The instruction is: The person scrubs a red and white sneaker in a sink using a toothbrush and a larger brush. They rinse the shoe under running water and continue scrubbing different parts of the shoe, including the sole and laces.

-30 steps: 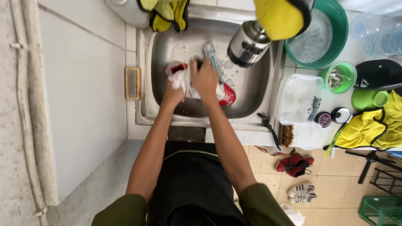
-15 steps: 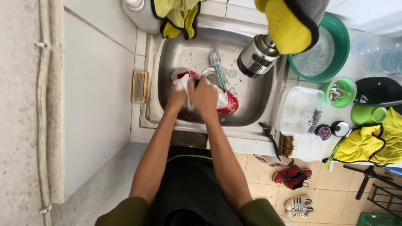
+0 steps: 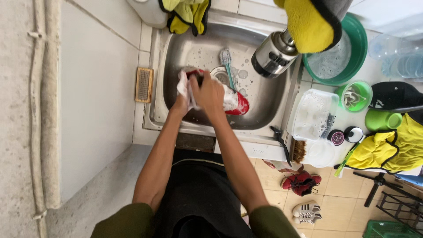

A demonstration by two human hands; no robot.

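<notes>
Both hands have stayed low in the sink (image 3: 176, 119) and drawn closer together over the red-and-white shoe (image 3: 233, 103) lying on its bottom. The left hand (image 3: 181, 102) grips its white end while the right hand (image 3: 207, 90) now clamps on top, beside the brush (image 3: 227, 66); the washing seems mid-scrub.

surface (image 3: 260, 150): white counter around steel sink (image 3: 176, 53) | on it: wooden brush (image 3: 144, 84), green basin (image 3: 359, 44), clear tub (image 3: 313, 115), yellow cloth (image 3: 392, 150)
</notes>
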